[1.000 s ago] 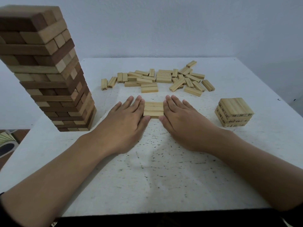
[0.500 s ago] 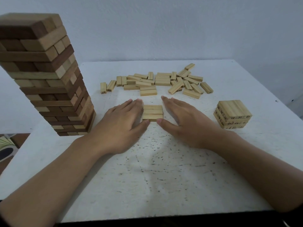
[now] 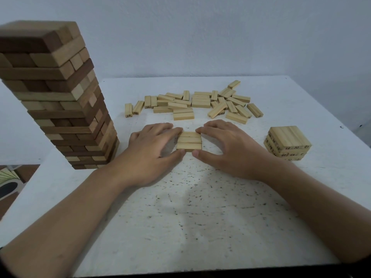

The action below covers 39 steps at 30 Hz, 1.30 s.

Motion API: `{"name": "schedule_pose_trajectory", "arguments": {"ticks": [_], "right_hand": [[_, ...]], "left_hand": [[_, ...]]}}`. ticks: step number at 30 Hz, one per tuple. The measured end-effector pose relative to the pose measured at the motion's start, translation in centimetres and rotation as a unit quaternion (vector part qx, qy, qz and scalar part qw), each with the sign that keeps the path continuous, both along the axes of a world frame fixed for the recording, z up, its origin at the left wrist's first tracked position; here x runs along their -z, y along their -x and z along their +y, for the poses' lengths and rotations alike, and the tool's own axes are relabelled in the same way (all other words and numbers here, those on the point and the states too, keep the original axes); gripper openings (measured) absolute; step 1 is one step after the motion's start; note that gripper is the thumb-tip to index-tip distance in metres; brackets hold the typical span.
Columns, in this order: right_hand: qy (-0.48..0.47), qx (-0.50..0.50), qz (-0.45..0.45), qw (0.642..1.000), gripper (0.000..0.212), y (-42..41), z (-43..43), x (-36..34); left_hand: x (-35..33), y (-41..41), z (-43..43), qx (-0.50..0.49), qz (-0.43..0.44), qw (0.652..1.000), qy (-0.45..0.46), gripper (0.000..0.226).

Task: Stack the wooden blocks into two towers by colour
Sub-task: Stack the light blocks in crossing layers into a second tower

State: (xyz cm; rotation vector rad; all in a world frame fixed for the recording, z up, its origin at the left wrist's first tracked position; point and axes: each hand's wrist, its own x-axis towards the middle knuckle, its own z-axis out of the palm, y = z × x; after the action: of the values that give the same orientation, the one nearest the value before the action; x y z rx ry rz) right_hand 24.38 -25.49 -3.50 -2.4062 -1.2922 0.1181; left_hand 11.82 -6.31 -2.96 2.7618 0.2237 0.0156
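Three light wooden blocks [image 3: 189,141] lie side by side as one flat row in the middle of the white table [image 3: 200,207]. My left hand [image 3: 149,149] grips the row's left ends, fingers at the far corner and thumb at the near corner. My right hand [image 3: 224,145] grips the right ends the same way. A short light tower [image 3: 288,142] of numbered blocks stands at the right. A tall tower of dark and tan blocks [image 3: 58,99] rises at the left.
Several loose light blocks [image 3: 200,104] lie scattered behind my hands toward the table's far side. The pale wall [image 3: 200,37] stands right behind the table. Floor and a patterned mat [image 3: 9,181] show beyond the table's left edge.
My hands went from flat palms pressing the row's ends to curled fingers and thumbs clamping its corners. The view has tilted down a little.
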Motion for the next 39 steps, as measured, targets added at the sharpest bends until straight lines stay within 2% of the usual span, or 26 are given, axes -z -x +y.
{"name": "schedule_pose_trajectory", "arguments": {"ticks": [5,16,20,27,35,39], "right_hand": [[-0.006,-0.004,-0.003,1.000,0.066,-0.2,-0.1,0.2],[-0.004,-0.005,-0.003,1.000,0.060,-0.1,-0.1,0.0],[0.012,-0.017,0.005,1.000,0.055,-0.2,-0.1,-0.3],[0.038,-0.024,0.015,0.999,0.056,-0.5,-0.3,-0.5],[0.070,-0.036,0.019,0.997,0.065,-0.5,-0.6,-0.9],[0.087,-0.047,0.017,0.995,0.062,-0.4,-0.7,-1.2]], "left_hand": [[0.2,0.0,0.0,0.000,-0.001,1.000,-0.011,0.062],[0.3,-0.1,0.2,0.017,-0.007,1.000,-0.014,0.066],[0.1,0.1,0.4,0.030,-0.012,0.999,-0.001,0.045],[0.3,0.2,0.4,0.037,-0.027,0.999,0.011,0.054],[0.5,0.2,0.7,0.058,-0.035,0.998,0.003,0.044],[0.6,0.1,0.8,0.062,-0.034,0.997,-0.011,0.053]]}}
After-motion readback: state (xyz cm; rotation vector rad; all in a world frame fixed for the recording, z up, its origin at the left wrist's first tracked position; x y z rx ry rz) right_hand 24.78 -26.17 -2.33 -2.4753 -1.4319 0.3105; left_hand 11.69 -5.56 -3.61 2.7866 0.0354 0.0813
